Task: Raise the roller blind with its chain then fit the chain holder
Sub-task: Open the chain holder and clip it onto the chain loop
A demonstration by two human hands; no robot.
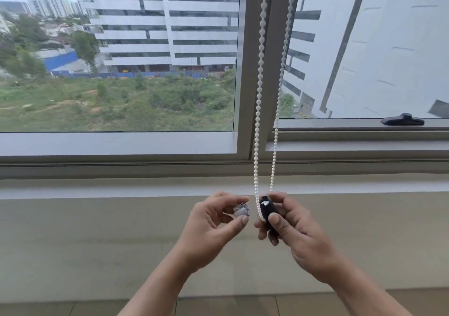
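Observation:
A white bead chain (259,77) hangs as a loop in front of the window post, down to my hands. My right hand (289,228) grips a black oval chain holder (267,210), and the bottom of the loop runs into it. My left hand (213,225) pinches a small grey-white holder part (241,210) between thumb and fingers, just left of the black piece and apart from it. The roller blind itself is out of view above.
The window frame and grey sill (121,169) run across in front of me, with a plain wall below. A black window handle (402,120) lies on the right sash. Buildings and greenery show through the glass. Floor tiles are at the bottom.

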